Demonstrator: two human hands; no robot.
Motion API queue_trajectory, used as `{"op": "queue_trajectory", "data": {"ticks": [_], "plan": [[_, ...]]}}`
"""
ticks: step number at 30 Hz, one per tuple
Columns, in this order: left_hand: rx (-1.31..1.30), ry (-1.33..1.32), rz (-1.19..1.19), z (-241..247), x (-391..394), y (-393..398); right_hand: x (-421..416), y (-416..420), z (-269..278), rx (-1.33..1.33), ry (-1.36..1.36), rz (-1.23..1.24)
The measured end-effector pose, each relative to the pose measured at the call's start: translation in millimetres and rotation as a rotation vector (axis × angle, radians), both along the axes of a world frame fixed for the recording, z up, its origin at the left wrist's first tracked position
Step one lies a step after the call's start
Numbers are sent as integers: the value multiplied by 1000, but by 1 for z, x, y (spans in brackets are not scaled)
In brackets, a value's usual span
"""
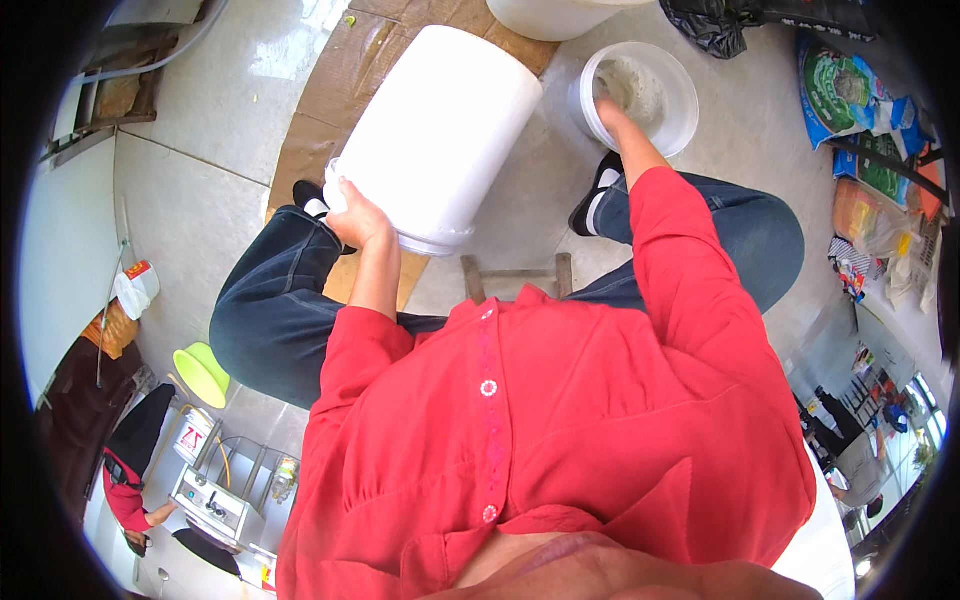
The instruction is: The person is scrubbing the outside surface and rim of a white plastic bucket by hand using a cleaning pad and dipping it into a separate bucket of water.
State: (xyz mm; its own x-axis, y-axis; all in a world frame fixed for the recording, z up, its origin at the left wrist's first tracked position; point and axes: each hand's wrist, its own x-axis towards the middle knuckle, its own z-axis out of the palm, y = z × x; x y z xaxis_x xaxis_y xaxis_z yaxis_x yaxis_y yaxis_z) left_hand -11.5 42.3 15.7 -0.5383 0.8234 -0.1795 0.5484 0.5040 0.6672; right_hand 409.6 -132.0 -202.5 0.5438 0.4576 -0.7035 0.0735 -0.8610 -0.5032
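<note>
A large white plastic bucket (pixel 457 135) lies tilted on its side between my knees, above flattened cardboard. My left hand (pixel 360 217) grips it near the rim at its lower left end. To the right, a smaller translucent plastic bucket (pixel 686 97) stands on the floor with a pale grey, wet-looking substance inside. My right hand (pixel 611 112) reaches into this bucket; its fingers are partly hidden by the wall, and whether they hold anything cannot be made out.
A wooden stool (pixel 517 279) shows below the large bucket. Another white tub (pixel 555 19) stands at the top, near a black plastic bag (pixel 709 26). Printed sacks (pixel 840 90) lie at the right. A lime-green basin (pixel 202 375) is at the lower left; people appear at both lower sides.
</note>
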Motion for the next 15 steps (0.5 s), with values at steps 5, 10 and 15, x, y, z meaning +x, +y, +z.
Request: {"op": "queue_trajectory", "data": {"ticks": [5, 10, 15], "plan": [[-1, 58, 37, 3, -12, 2, -41, 45, 26, 155, 138, -48], [-2, 120, -1, -1, 6, 3, -44, 52, 35, 149, -77, -87], [-46, 59, 17, 11, 4, 10, -34, 50, 71, 204, 162, 21]]}}
